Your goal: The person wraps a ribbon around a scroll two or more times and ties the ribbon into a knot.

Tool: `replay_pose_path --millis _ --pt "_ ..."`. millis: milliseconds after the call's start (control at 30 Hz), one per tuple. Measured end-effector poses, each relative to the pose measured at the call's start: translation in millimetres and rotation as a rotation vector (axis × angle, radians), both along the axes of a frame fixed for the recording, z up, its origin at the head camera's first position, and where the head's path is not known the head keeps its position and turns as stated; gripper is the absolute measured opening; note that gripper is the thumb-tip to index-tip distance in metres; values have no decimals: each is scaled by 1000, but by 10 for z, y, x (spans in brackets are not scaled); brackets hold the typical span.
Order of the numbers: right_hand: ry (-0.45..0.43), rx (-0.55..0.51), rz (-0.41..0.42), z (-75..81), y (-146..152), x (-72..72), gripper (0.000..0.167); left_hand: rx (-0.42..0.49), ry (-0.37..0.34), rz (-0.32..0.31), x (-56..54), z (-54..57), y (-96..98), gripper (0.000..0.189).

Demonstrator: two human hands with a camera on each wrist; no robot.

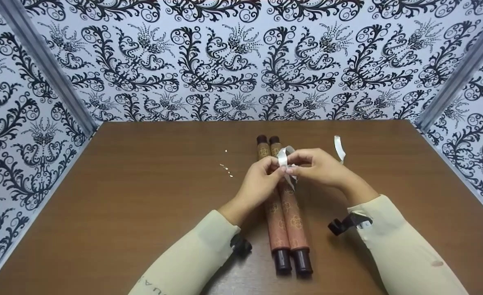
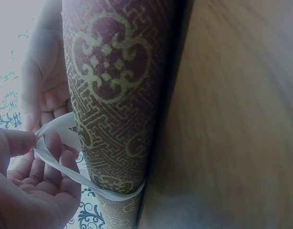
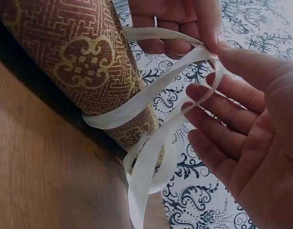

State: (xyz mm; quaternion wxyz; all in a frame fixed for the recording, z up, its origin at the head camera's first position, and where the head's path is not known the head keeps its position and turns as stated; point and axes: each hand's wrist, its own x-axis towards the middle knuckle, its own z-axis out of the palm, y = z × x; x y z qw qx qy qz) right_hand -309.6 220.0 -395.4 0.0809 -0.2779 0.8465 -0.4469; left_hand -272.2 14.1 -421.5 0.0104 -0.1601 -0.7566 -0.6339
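Note:
Two rolled scrolls lie side by side, the left scroll (image 1: 275, 217) touching or nearly touching the right scroll (image 1: 296, 217). Both have reddish-gold patterned fabric and dark knobbed ends. A white ribbon (image 3: 132, 112) passes round the patterned roll, and its loose tail hangs down in the right wrist view. My left hand (image 1: 260, 180) pinches the ribbon (image 2: 60, 167) between thumb and finger above the rolls. Close against it, my right hand (image 1: 321, 167) pinches the ribbon too, its other fingers spread under a loop. Whether the ribbon circles both scrolls underneath is hidden.
A separate strip of white ribbon (image 1: 339, 148) lies on the brown table (image 1: 143, 196) to the right. Small white scraps (image 1: 226, 168) are scattered left of the scrolls. Patterned black-and-white panels (image 1: 241, 61) stand at the back and sides.

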Motion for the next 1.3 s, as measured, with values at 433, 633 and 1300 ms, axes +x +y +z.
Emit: replay_pose_path --millis 433,633,1300 --pt "11 55 36 -27 -44 24 12 -50 89 67 8 28 -14 15" --pt "40 71 32 -41 -60 25 11 19 57 89 -5 30 5 13" --pt "46 78 45 -17 -35 23 13 -140 193 124 -20 33 -13 50"
